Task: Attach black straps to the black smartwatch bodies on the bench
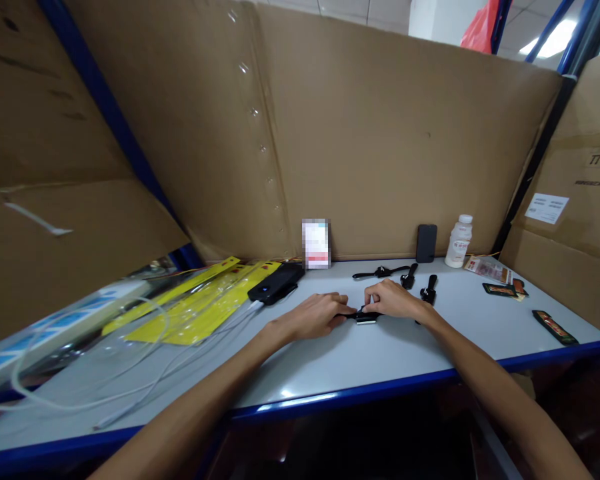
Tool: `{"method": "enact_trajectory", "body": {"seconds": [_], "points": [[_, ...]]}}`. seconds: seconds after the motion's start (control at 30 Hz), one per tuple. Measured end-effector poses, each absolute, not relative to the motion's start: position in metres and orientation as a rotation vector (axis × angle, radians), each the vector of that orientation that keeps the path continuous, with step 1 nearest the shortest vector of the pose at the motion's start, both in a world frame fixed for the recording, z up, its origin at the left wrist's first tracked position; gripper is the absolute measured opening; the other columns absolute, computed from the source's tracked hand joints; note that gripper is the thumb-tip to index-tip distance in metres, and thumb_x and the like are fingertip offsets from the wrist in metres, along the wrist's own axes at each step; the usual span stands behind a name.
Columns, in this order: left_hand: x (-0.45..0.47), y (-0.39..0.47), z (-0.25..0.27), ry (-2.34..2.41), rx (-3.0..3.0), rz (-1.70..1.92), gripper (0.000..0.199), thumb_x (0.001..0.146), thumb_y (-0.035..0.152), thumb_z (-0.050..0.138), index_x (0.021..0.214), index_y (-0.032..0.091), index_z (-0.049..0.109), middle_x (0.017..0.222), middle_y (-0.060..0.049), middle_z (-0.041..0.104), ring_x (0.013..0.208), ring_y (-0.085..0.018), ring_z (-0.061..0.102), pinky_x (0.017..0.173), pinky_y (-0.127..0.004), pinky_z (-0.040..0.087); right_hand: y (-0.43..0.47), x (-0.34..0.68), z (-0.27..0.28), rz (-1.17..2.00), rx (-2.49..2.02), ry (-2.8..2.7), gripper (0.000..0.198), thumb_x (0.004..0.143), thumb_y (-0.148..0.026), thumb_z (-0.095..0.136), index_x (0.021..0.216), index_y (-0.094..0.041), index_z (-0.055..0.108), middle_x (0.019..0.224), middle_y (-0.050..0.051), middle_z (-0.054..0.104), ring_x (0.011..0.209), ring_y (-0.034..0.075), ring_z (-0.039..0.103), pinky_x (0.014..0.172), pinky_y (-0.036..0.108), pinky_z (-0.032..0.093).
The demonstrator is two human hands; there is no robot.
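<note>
A black spokeshave [365, 317] with a pale metal edge at its front lies low over the grey-white table, between my two hands. My left hand [319, 315] has its fingers closed around the left handle. On the other side, my right hand [391, 299] pinches the tool near its middle and right handle; its fingers partly hide that side. Just beyond my hands is another spokeshave [381, 272] with both handles spread out. Two more, a black spokeshave [408, 277] and a spokeshave [429, 291], lie at an angle by my right hand.
Yellow blister packs [205, 313], a black power bank [276, 285] and white cables [180, 362] cover the left side. A blurred screen [317, 244], a dark phone [427, 243] and a white bottle [459, 241] stand along the cardboard wall [380, 133]. Snack packets [555, 327] lie right.
</note>
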State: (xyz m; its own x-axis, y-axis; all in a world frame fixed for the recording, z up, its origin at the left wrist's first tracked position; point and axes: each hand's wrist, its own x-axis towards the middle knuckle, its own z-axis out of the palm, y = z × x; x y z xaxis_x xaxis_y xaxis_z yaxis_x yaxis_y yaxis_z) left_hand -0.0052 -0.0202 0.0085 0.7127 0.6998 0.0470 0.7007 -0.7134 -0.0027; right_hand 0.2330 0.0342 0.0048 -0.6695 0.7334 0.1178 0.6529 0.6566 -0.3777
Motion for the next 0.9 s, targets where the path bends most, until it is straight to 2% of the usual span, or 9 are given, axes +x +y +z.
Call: {"method": "enact_trajectory", "body": {"seconds": [0.23,0.5,0.77,0.9], "points": [[-0.005,-0.02,0.008,-1.176,-2.884,-0.058,0.043,0.094,0.012,0.052,0.13,0.03,0.068,0.104,-0.005,0.067,0.096,-0.022,0.066,0.078,-0.029,0.047,0.027,0.231,0.008,0.36,-1.127,-2.643,0.018,0.088,-0.038,0.075,0.087,-0.02,0.074,0.071,-0.002,0.063,0.065,0.012,0.052,0.059,0.023,0.026],[-0.006,-0.019,0.007,-1.168,-2.904,-0.108,0.043,0.095,0.012,0.051,0.13,0.029,0.069,0.102,-0.005,0.067,0.093,-0.021,0.065,0.078,-0.029,0.046,0.021,0.23,0.014,0.263,-1.131,-2.71,0.016,0.092,-0.037,0.071,0.091,-0.02,0.073,0.076,0.001,0.068,0.069,0.014,0.057,0.06,0.024,0.026],[-0.01,-0.015,0.003,-1.164,-2.961,-0.169,0.04,0.094,0.015,0.053,0.127,0.029,0.071,0.099,-0.006,0.068,0.091,-0.02,0.066,0.082,-0.029,0.046,0.005,0.217,0.014,-0.107,-1.21,-2.837,0.026,0.102,-0.034,0.051,0.11,-0.017,0.069,0.098,0.014,0.075,0.09,0.026,0.069,0.071,0.031,0.038],[-0.014,-0.011,0.003,-1.206,-2.942,-0.146,0.04,0.093,0.015,0.053,0.124,0.03,0.073,0.097,-0.006,0.068,0.09,-0.021,0.066,0.081,-0.029,0.046,-0.003,0.205,0.008,-0.227,-1.25,-2.836,0.031,0.104,-0.028,0.043,0.119,-0.012,0.065,0.102,0.019,0.075,0.094,0.03,0.071,0.077,0.035,0.044]]}}
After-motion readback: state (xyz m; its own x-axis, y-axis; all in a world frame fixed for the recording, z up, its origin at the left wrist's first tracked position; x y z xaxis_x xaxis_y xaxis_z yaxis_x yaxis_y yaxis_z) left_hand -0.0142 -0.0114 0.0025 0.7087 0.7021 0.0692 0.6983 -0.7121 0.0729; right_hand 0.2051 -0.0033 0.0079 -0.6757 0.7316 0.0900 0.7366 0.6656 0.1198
